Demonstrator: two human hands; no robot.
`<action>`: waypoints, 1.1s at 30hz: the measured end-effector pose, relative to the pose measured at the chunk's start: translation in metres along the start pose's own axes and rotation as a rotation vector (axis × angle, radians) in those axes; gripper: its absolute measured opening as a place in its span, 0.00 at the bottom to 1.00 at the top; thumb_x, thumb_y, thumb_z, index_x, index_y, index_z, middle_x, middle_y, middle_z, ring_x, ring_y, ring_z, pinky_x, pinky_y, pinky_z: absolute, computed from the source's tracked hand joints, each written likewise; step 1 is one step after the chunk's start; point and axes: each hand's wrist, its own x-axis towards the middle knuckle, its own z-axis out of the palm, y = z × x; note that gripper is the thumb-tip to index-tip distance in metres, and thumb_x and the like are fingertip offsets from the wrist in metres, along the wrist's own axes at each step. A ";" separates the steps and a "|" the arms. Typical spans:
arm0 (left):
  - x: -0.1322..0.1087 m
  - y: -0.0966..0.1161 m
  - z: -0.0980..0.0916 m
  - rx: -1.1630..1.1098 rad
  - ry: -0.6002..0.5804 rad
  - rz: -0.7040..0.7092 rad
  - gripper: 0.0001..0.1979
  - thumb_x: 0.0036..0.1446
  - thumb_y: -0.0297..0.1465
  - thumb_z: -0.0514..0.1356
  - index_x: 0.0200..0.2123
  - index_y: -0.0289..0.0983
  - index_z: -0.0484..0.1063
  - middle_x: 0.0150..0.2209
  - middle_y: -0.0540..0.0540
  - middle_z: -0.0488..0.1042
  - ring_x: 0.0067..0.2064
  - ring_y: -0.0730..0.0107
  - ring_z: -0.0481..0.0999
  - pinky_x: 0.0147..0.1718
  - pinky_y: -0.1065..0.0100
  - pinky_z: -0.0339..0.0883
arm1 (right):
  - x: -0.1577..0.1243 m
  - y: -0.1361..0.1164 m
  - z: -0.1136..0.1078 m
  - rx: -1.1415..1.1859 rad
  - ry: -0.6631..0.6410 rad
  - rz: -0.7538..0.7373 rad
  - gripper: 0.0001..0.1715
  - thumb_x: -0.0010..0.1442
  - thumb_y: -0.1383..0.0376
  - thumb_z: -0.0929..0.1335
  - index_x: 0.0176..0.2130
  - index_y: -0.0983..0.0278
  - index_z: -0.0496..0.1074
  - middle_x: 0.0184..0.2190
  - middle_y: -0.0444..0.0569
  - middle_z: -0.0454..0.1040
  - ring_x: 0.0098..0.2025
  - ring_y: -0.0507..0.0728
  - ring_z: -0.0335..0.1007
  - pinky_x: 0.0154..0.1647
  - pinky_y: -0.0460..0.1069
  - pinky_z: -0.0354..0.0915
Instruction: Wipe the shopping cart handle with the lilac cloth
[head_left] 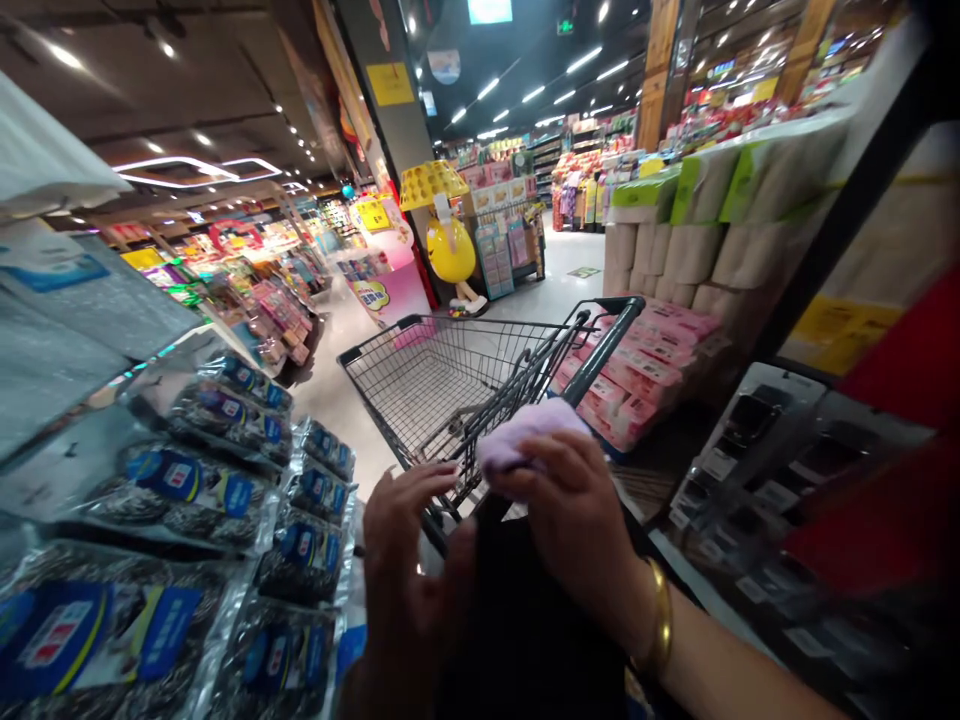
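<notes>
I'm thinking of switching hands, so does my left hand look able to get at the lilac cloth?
Probably yes: your left hand looks empty and close to the lilac cloth, with nothing seen between them. Your right hand covers only part of it, leaving its left side free.

The right hand [574,505] grips a lilac cloth [529,425] at the shopping-cart handle [604,350]; the left hand [412,555], loosely curled, is nearby.

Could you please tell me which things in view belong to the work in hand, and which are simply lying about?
In use:
bunched lilac cloth, held in the right hand
dark wire-mesh shopping cart, directly ahead

Lying about:
clear, blue-labelled plastic packs
stacked pink-printed packs
round yellow figure
</notes>
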 end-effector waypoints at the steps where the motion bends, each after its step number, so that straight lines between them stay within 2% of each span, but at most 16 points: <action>1: -0.001 0.007 0.001 0.061 -0.049 0.049 0.15 0.65 0.35 0.58 0.54 0.46 0.69 0.55 0.45 0.76 0.60 0.55 0.73 0.68 0.44 0.52 | -0.001 -0.002 0.000 0.021 -0.026 -0.036 0.13 0.64 0.71 0.69 0.40 0.55 0.81 0.46 0.45 0.80 0.51 0.58 0.72 0.53 0.56 0.72; 2: -0.002 0.011 0.002 0.112 -0.091 0.081 0.17 0.65 0.33 0.57 0.56 0.47 0.69 0.55 0.46 0.77 0.59 0.56 0.73 0.69 0.44 0.52 | -0.002 -0.004 0.000 0.040 -0.059 -0.073 0.12 0.64 0.70 0.69 0.40 0.55 0.81 0.47 0.45 0.80 0.53 0.58 0.73 0.54 0.56 0.73; 4: -0.002 0.010 0.004 0.169 -0.132 0.093 0.21 0.66 0.29 0.55 0.61 0.47 0.67 0.57 0.45 0.76 0.58 0.57 0.75 0.65 0.47 0.59 | -0.001 -0.004 -0.002 0.050 -0.129 -0.099 0.12 0.64 0.70 0.70 0.42 0.54 0.81 0.50 0.46 0.79 0.58 0.59 0.72 0.57 0.56 0.72; 6: -0.003 0.002 0.006 0.192 -0.119 0.110 0.24 0.66 0.27 0.54 0.64 0.46 0.65 0.59 0.44 0.75 0.59 0.57 0.75 0.59 0.52 0.66 | 0.004 0.000 -0.004 0.019 -0.152 -0.043 0.14 0.65 0.70 0.69 0.46 0.55 0.80 0.52 0.48 0.78 0.58 0.60 0.72 0.58 0.58 0.72; 8: -0.005 -0.007 0.005 0.214 -0.108 0.134 0.25 0.66 0.26 0.54 0.65 0.45 0.64 0.59 0.43 0.75 0.59 0.57 0.75 0.56 0.55 0.69 | 0.012 -0.001 -0.003 -0.010 -0.146 0.039 0.16 0.64 0.71 0.67 0.48 0.57 0.80 0.51 0.52 0.78 0.55 0.61 0.75 0.55 0.57 0.74; 10: -0.008 -0.013 0.002 0.233 -0.097 0.121 0.23 0.66 0.26 0.53 0.63 0.45 0.65 0.56 0.43 0.77 0.56 0.58 0.77 0.54 0.57 0.70 | 0.015 -0.011 0.002 0.004 -0.153 0.050 0.15 0.64 0.71 0.67 0.47 0.60 0.80 0.50 0.54 0.78 0.52 0.60 0.76 0.51 0.55 0.76; 14: -0.012 -0.018 -0.008 0.221 -0.006 0.011 0.17 0.66 0.29 0.54 0.56 0.43 0.68 0.49 0.44 0.79 0.49 0.59 0.79 0.48 0.59 0.72 | 0.007 -0.032 0.015 0.073 -0.202 -0.105 0.12 0.65 0.68 0.68 0.45 0.59 0.80 0.51 0.53 0.79 0.56 0.62 0.75 0.55 0.57 0.75; 16: -0.013 -0.021 -0.014 0.212 -0.014 0.002 0.17 0.66 0.28 0.53 0.56 0.43 0.68 0.50 0.44 0.78 0.51 0.59 0.78 0.49 0.59 0.71 | 0.004 -0.026 0.016 0.063 -0.196 -0.094 0.13 0.65 0.69 0.68 0.46 0.57 0.79 0.51 0.52 0.78 0.57 0.61 0.74 0.56 0.56 0.74; 20: -0.015 -0.032 -0.027 0.204 -0.081 0.054 0.17 0.65 0.25 0.51 0.52 0.44 0.71 0.47 0.46 0.78 0.52 0.60 0.75 0.58 0.54 0.65 | 0.007 -0.003 0.012 -0.036 -0.165 0.041 0.14 0.63 0.70 0.67 0.47 0.59 0.78 0.54 0.54 0.75 0.54 0.63 0.75 0.50 0.58 0.75; 22: -0.016 -0.039 -0.032 0.187 -0.095 0.065 0.17 0.65 0.24 0.51 0.50 0.44 0.72 0.45 0.47 0.79 0.51 0.61 0.75 0.60 0.53 0.63 | 0.009 -0.006 0.016 -0.025 -0.165 0.043 0.14 0.62 0.71 0.68 0.46 0.61 0.78 0.53 0.55 0.75 0.53 0.63 0.75 0.51 0.58 0.75; 26: -0.017 -0.053 -0.042 0.200 -0.097 0.094 0.15 0.64 0.24 0.51 0.48 0.43 0.72 0.44 0.47 0.78 0.50 0.62 0.75 0.61 0.54 0.63 | 0.007 -0.032 0.033 0.085 -0.234 -0.171 0.14 0.63 0.70 0.69 0.48 0.58 0.78 0.51 0.51 0.77 0.59 0.62 0.71 0.58 0.57 0.72; 28: -0.015 -0.058 -0.049 0.215 -0.092 0.115 0.15 0.64 0.24 0.50 0.47 0.42 0.72 0.43 0.48 0.78 0.49 0.63 0.75 0.60 0.55 0.64 | 0.008 -0.033 0.038 0.113 -0.249 -0.236 0.14 0.63 0.69 0.70 0.48 0.57 0.78 0.52 0.51 0.77 0.59 0.62 0.71 0.59 0.57 0.71; 33: -0.011 -0.060 -0.062 0.278 -0.135 0.123 0.15 0.64 0.24 0.49 0.45 0.42 0.73 0.42 0.48 0.79 0.48 0.62 0.76 0.59 0.56 0.64 | 0.016 -0.017 0.035 -0.013 -0.184 0.007 0.13 0.61 0.70 0.68 0.46 0.61 0.78 0.51 0.55 0.76 0.49 0.60 0.76 0.47 0.55 0.76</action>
